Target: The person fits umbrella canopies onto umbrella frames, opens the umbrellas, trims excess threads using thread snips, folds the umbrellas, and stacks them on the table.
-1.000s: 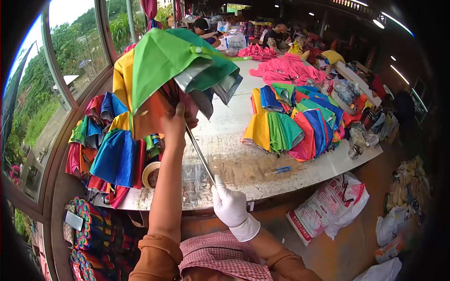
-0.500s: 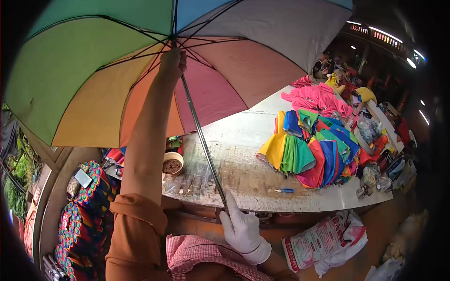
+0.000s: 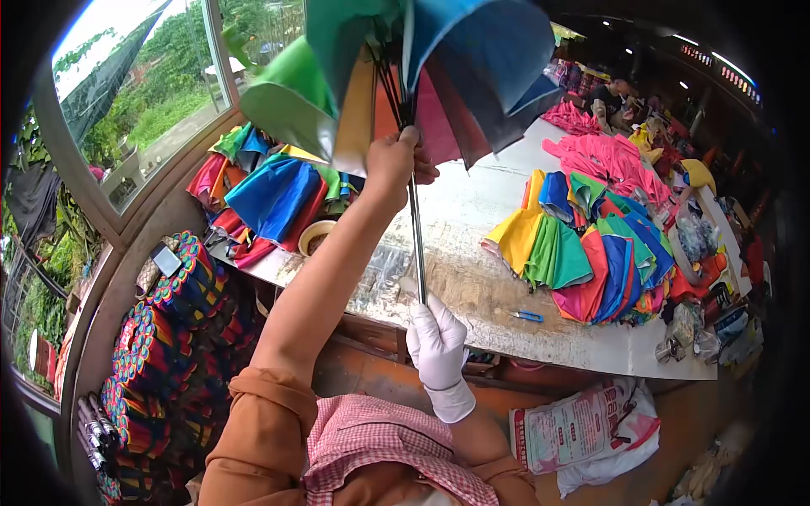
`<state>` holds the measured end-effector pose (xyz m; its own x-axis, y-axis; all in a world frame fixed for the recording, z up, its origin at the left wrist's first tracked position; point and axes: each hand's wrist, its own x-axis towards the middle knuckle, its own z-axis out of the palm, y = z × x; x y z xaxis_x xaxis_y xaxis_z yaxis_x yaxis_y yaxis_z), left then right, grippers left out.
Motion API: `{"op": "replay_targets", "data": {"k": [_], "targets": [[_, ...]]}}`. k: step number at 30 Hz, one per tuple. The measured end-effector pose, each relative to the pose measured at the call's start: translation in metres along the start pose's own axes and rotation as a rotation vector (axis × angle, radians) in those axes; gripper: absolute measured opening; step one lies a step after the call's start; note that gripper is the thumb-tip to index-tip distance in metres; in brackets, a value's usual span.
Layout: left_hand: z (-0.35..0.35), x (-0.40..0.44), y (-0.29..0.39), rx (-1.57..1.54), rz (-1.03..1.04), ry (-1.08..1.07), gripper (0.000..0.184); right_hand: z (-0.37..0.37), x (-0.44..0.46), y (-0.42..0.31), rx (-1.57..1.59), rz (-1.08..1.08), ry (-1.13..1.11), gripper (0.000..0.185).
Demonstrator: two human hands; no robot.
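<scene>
A multicoloured umbrella point(image 3: 481, 55) stands upright in front of me, its canopy partly folded and its panels bulging outward. My bare left hand point(image 3: 395, 169) is closed around the shaft just below the gathered ribs. Lower down, my right hand point(image 3: 437, 341), in a white glove, grips the bottom end of the metal shaft. Behind the shaft lies the worktable point(image 3: 456, 244). On it are a blue-handled thread snipper point(image 3: 528, 316), a pile of folded colourful umbrellas point(image 3: 582, 253) to the right, and another such pile point(image 3: 274, 198) to the left.
A bowl point(image 3: 315, 239) sits by the left pile. Pink cloth point(image 3: 603, 164) lies further back on the table. Bundled umbrellas point(image 3: 139, 363) are stacked at the left, with a phone point(image 3: 166, 260) on top. A printed sack point(image 3: 582, 430) lies at lower right. Windows point(image 3: 139, 110) line the left.
The umbrella has gone from spread open to partly folded. My left hand has come down and right with the top of the shaft, and my gloved right hand has moved slightly up and right.
</scene>
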<state>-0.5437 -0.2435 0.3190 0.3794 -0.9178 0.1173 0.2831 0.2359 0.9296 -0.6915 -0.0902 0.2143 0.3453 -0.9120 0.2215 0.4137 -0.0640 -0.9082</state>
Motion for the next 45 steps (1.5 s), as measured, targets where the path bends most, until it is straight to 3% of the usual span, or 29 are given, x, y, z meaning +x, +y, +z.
{"op": "replay_targets", "data": {"k": [1, 4, 6, 8, 9, 12, 14, 19, 30, 34, 37, 40, 41, 44, 45], "targets": [[-0.001, -0.006, -0.011, -0.020, -0.005, -0.017, 0.026, -0.002, -0.002, 0.010, 0.032, 0.021, 0.001, 0.033], [-0.010, -0.053, -0.040, -0.264, -0.080, -0.101, 0.032, -0.019, -0.023, 0.023, 0.758, 0.186, -0.144, 0.037], [-0.016, -0.091, -0.056, -0.354, -0.213, -0.160, 0.042, -0.024, -0.035, 0.026, 1.056, 0.327, -0.237, 0.048], [-0.036, -0.114, -0.080, -0.341, -0.238, -0.155, 0.041, -0.026, -0.055, 0.028, 0.738, 0.417, -0.302, 0.048], [-0.039, -0.126, -0.086, -0.287, -0.282, -0.052, 0.039, -0.035, -0.060, 0.040, 0.470, 0.341, -0.407, 0.045], [-0.065, -0.162, -0.121, -0.260, -0.453, 0.000, 0.034, -0.059, -0.077, 0.077, 0.015, 0.338, -0.382, 0.037], [-0.079, -0.183, -0.148, -0.166, -0.586, 0.011, 0.031, -0.082, -0.095, 0.109, 0.077, 0.513, -0.265, 0.034], [-0.100, -0.228, -0.207, -0.092, -0.889, 0.145, 0.028, -0.122, -0.116, 0.142, -0.182, 0.754, -0.108, 0.029], [-0.103, -0.237, -0.200, -0.181, -0.856, 0.181, 0.029, -0.130, -0.105, 0.139, -0.269, 0.794, -0.012, 0.029], [-0.099, -0.225, -0.139, -0.147, -0.547, 0.171, 0.030, -0.134, -0.108, 0.154, -0.258, 0.767, -0.024, 0.030], [-0.093, -0.224, -0.117, -0.178, -0.517, 0.112, 0.034, -0.136, -0.104, 0.163, -0.236, 0.804, -0.024, 0.027], [-0.089, -0.223, -0.116, -0.196, -0.562, 0.094, 0.035, -0.119, -0.097, 0.157, -0.428, 0.377, -0.007, 0.027], [-0.088, -0.224, -0.116, -0.188, -0.576, 0.106, 0.034, -0.110, -0.084, 0.150, -0.633, 0.013, -0.071, 0.033], [-0.084, -0.226, -0.114, -0.172, -0.563, 0.101, 0.033, -0.083, -0.047, 0.118, -0.847, -0.403, -0.099, 0.039], [-0.084, -0.225, -0.113, -0.183, -0.562, 0.090, 0.033, -0.074, -0.035, 0.110, -0.804, -0.379, -0.096, 0.041]]}}
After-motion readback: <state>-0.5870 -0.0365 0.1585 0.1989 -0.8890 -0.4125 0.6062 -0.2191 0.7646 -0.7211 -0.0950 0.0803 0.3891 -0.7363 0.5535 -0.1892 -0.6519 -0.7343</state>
